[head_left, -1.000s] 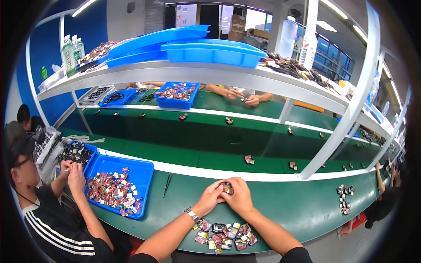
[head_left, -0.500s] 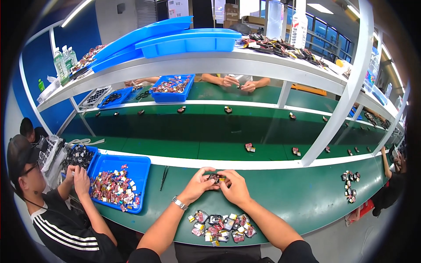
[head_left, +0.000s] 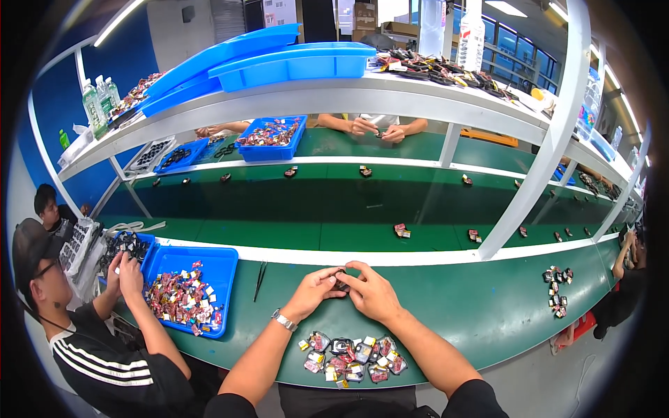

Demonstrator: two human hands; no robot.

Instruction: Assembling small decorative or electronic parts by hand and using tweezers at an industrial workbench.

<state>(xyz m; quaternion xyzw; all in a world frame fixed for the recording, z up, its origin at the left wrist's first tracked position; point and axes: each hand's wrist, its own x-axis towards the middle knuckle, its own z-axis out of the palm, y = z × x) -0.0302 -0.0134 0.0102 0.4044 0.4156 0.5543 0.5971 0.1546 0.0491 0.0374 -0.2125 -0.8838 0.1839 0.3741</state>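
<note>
Above the green worktable (head_left: 446, 299), both my hands are closed on one small dark rounded casing (head_left: 341, 284). My left hand (head_left: 312, 295), with a metal watch on the wrist, grips its left side. The fingers of my right hand (head_left: 374, 294) bend over the top and right side, covering most of it. Between my forearms lies a cluster of similar dark casings (head_left: 341, 346) with red boards and white and yellow pieces. A pair of dark tweezers (head_left: 260, 281) rests on the table left of my hands.
At left, a blue tray (head_left: 232, 279) holds many small red-and-white parts beside a seated co-worker (head_left: 97, 348). A green belt (head_left: 279, 233) carries spaced casings behind a white rail (head_left: 334, 257). A slanted white post (head_left: 533, 150) supports the overhead shelf. More casings (head_left: 557, 292) lie right.
My right fingers have shifted up and over the casing, hiding a yellow piece that showed earlier. Casings on the belt have moved slightly right.
</note>
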